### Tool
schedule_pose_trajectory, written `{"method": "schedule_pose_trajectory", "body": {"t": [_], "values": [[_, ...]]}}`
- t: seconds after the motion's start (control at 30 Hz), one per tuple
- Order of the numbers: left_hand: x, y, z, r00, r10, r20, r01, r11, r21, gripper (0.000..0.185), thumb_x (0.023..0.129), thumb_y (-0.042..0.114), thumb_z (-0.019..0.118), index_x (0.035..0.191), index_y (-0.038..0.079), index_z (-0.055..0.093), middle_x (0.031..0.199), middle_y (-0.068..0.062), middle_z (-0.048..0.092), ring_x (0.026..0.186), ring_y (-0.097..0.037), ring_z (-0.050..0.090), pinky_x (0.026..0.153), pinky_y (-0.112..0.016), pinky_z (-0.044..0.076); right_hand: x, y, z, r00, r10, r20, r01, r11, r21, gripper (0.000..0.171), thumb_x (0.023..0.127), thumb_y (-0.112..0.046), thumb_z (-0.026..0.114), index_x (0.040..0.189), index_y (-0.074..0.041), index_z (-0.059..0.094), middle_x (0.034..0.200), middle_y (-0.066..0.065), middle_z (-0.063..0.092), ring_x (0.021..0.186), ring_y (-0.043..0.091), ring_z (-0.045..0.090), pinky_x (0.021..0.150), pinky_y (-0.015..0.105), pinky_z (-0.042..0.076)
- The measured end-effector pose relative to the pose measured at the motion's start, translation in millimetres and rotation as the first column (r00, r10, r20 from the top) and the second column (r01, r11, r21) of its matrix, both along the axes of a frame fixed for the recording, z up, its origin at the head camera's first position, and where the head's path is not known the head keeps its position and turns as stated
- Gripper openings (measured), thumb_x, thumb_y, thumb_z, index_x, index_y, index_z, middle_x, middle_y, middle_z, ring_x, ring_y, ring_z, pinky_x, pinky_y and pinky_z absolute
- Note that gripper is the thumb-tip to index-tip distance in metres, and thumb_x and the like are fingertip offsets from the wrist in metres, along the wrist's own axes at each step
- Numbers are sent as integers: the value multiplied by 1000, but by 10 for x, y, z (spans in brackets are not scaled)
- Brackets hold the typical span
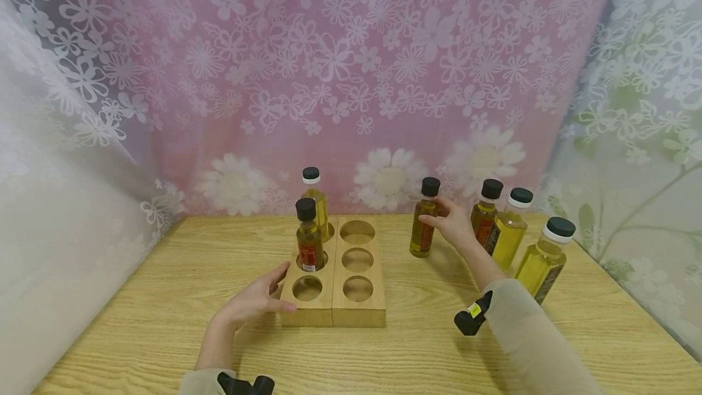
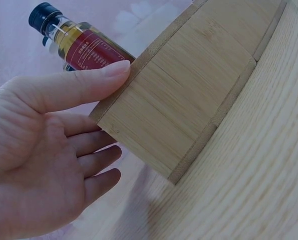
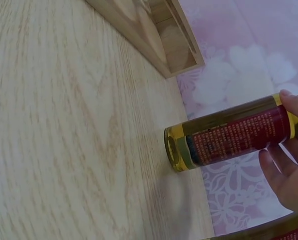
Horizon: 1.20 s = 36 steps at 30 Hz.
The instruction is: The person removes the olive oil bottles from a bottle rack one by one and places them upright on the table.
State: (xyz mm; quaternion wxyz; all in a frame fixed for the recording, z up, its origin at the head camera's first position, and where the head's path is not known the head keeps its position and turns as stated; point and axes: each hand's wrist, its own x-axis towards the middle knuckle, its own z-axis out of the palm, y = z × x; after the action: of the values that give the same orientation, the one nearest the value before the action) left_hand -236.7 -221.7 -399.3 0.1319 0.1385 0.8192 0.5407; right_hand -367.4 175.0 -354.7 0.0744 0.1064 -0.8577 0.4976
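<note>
My right hand (image 1: pixel 455 224) grips a dark-capped oil bottle (image 1: pixel 422 236) with a red label, thumb and fingers round its upper body. In the right wrist view the round base of this oil bottle (image 3: pixel 229 132) shows, seemingly just off the table. My left hand (image 1: pixel 255 297) touches the left side of a wooden bottle rack (image 1: pixel 359 317). Its thumb (image 2: pixel 106 75) lies against the rack's edge in the left wrist view, the other fingers loosely extended. A red-labelled bottle (image 1: pixel 309 242) stands in the left row's middle hole, with a yellow oil bottle (image 1: pixel 315 200) behind it.
Right of the held bottle stand another red-labelled bottle (image 1: pixel 484 215) and two yellow oil bottles, one farther back (image 1: pixel 510 233) and one nearer (image 1: pixel 540 267), close to my right forearm. A floral curtain (image 1: pixel 351 78) hangs behind the wooden table (image 1: pixel 439 352).
</note>
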Motion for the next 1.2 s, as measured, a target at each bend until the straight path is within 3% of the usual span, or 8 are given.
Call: {"method": "schedule_pose_trajectory", "body": {"t": [0.4,0.93,1.2], "values": [[6,10,5,1000,-7,1,7,1000,4,101,77,20,75,148,-1,6,153,-19,4,136,-44,6,107,-57,14,29,65,-25,998,21,61,-16,997,-78,69,89,-21,65,145,-3,29,141,23,37,125,38,38,100,51,36],[-8,2,-1,1000,-6,-11,6,1000,-1,102,77,20,75,148,-2,6,153,-19,4,136,-45,7,107,-57,14,236,146,-72,998,-70,-1,69,996,-56,54,89,-26,64,134,0,47,123,22,55,111,34,53,90,44,46],[6,4,-5,1000,1,-3,-1,1000,3,102,76,20,76,148,-1,6,153,-19,5,136,-44,7,108,-56,13,393,2,-54,998,17,-58,-20,999,-50,47,89,-24,64,127,2,53,115,20,60,107,32,56,88,44,47]]}}
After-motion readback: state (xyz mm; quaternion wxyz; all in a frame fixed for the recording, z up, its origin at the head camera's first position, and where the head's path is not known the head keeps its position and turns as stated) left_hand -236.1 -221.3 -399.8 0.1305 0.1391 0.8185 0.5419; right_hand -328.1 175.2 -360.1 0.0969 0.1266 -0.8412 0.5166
